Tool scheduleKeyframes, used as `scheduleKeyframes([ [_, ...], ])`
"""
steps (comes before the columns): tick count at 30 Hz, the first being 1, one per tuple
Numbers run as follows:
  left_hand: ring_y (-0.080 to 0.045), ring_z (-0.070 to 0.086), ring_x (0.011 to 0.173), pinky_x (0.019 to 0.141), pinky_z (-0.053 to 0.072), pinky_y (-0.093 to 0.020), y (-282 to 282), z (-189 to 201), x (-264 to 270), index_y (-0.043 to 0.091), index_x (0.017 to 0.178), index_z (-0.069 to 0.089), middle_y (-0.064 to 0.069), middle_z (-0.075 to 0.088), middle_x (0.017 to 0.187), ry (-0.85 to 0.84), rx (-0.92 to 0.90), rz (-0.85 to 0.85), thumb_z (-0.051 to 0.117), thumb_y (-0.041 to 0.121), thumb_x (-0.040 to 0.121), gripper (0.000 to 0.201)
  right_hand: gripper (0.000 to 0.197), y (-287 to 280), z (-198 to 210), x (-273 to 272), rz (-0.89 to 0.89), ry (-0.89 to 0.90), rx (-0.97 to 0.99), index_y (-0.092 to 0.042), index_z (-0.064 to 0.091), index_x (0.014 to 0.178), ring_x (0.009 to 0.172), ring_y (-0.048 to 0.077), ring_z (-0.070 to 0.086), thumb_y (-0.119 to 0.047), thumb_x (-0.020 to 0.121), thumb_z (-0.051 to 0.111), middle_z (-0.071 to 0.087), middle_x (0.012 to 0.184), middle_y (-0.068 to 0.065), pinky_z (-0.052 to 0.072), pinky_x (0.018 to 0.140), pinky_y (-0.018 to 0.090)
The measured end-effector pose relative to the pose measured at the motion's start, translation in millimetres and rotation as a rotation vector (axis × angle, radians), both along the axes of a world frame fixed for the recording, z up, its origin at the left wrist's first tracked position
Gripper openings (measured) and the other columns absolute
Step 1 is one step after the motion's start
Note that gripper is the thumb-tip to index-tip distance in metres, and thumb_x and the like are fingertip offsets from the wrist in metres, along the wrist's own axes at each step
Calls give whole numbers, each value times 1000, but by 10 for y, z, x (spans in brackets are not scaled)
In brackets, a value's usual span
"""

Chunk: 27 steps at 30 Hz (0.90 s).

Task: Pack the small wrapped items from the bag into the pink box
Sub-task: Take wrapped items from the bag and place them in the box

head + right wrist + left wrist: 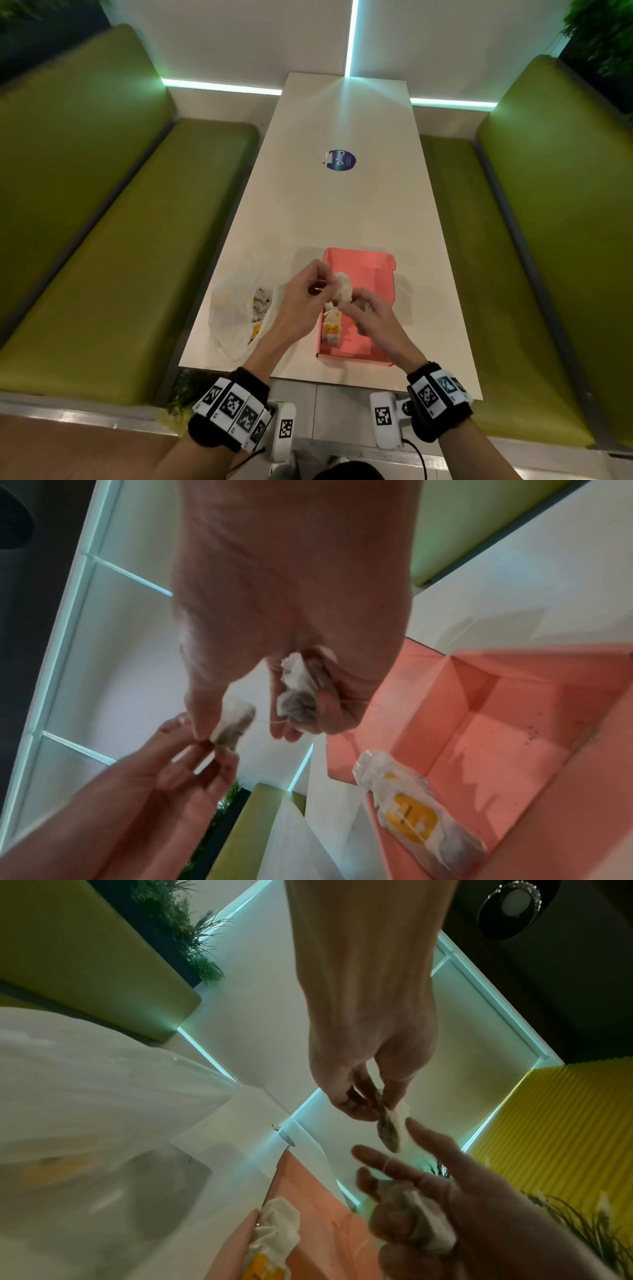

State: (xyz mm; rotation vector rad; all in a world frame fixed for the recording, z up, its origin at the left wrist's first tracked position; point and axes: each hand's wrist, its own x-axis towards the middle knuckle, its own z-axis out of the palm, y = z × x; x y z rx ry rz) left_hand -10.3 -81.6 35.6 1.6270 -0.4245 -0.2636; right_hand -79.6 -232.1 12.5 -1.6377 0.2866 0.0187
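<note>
Above the pink box [359, 270], the left hand [301, 301] pinched one tea bag [390, 1129] while the right hand [373, 317] clutched another [298, 696], a thin string seemingly joining them, so pulling apart could tear a bag or drop it outside.

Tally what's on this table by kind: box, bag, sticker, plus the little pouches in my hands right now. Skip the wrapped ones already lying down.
Pink cardboard box: 1
White plastic bag: 1
Round blue sticker: 1
Small white pouches in hands: 2, first pouch pinched by left hand, second pouch gripped by right hand
Total: 5
</note>
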Motion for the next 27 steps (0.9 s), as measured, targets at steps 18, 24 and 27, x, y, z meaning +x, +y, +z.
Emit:
scheduleKeyframes([
  [18,-15,70,86,70,55,-20,81,-36,92,21,95,69,2,72,98,-5,59,219,64,0,91,22,37,218,232,-269,175,-80,15,-15,68,80,55,14,31,-20,106,42,44,62,11,26,51,22],
  [24,-21,72,79,70,60,-35,69,102,18,9,108,70,5,71,99,69,-47,192,73,1,84,25,46,280,141,-268,252,48,60,-27,69,70,51,10,30,-19,106,42,38,53,-6,24,50,21],
  [27,-16,71,75,67,57,-24,110,154,-1,8,108,70,1,71,101,76,-84,170,73,-3,83,27,38,181,26,-238,285,159,78,-4,66,84,51,13,30,-25,106,44,34,56,5,22,50,23],
])
